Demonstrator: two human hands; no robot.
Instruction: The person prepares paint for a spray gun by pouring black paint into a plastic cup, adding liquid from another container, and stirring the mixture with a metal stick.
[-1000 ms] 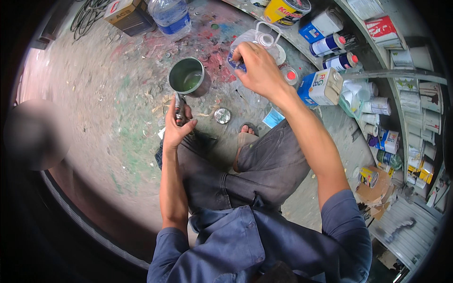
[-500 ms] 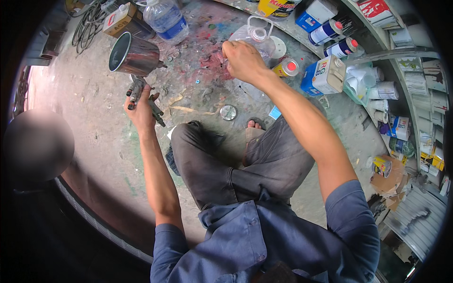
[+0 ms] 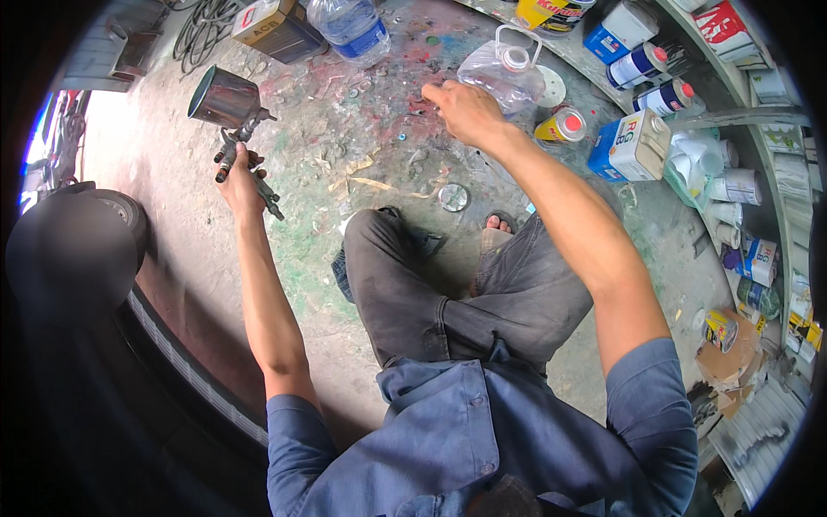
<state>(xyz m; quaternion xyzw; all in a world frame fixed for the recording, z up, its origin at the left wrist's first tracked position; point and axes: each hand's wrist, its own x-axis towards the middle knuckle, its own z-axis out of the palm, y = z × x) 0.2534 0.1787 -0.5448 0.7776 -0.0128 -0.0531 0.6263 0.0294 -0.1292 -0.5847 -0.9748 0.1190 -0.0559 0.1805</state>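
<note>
On the left, my left hand [image 3: 239, 185] is closed around the body of a paint spray gun [image 3: 237, 155]. The gun carries a stained metal cup [image 3: 226, 96], tilted with its open rim facing left. Its inside is mostly out of sight. My right hand [image 3: 465, 110] hovers over the paint-spotted floor with the index finger stretched out to the left and nothing visible in it. Just beyond it stands a clear plastic jug [image 3: 508, 73] with a looped handle. A yellow can with a red cap [image 3: 562, 127] is to the right of that hand.
A blue-labelled water bottle [image 3: 353, 34] and a rectangular tin [image 3: 280, 30] stand at the back. Right of me are a blue-and-white tin [image 3: 629, 145] and shelves [image 3: 745, 129] of cans. A round lid [image 3: 453, 197] lies before my foot. A vehicle wheel [image 3: 121, 215] is at left.
The view has shifted, so the surroundings sit further right. My left hand has moved leftward with the spray gun. The fingers of my right hand have loosened from a closed pose.
</note>
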